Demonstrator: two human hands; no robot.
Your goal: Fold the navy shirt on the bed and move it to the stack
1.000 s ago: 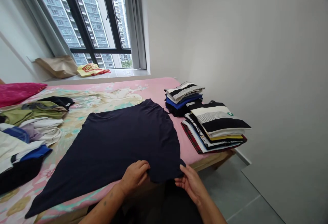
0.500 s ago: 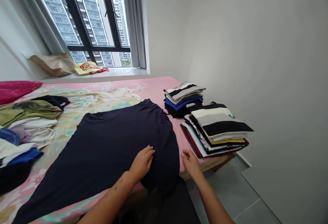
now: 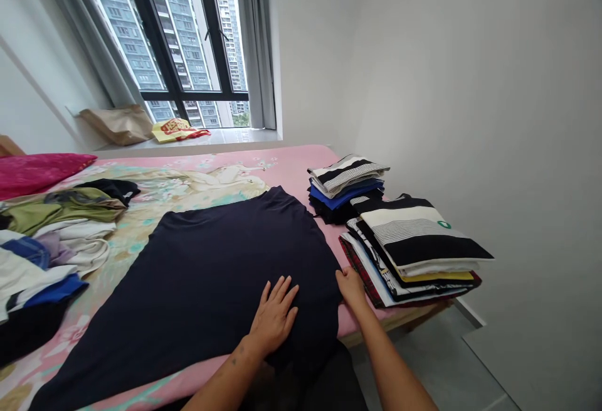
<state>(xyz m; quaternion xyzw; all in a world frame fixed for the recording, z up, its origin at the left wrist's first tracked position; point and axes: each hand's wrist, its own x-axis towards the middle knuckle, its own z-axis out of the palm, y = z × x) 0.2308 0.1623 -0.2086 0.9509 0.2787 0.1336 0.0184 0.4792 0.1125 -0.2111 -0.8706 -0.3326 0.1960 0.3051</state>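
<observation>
A dark navy shirt (image 3: 202,279) lies spread over the bed in front of me, its near right part hanging over the bed's edge. Flat on the fabric, fingers spread, rests my left hand (image 3: 276,315). My right hand (image 3: 350,285) is closed at the shirt's right edge, its fingers pinching the cloth there. Just right of that hand sits a stack of folded clothes (image 3: 414,235), topped by a black, white and grey striped shirt with a green round mark.
Behind it stands a smaller folded stack (image 3: 345,179). Loose clothes (image 3: 61,235) lie heaped at left, near a magenta pillow (image 3: 42,172). The floral bedsheet (image 3: 296,163) covers the bed. A paper bag (image 3: 117,125) and a yellow bag (image 3: 176,130) rest on the windowsill.
My left hand has opened and flattened onto the shirt. My right hand has closed on the shirt's right edge, from a spot just beside it. The view has shifted slightly left.
</observation>
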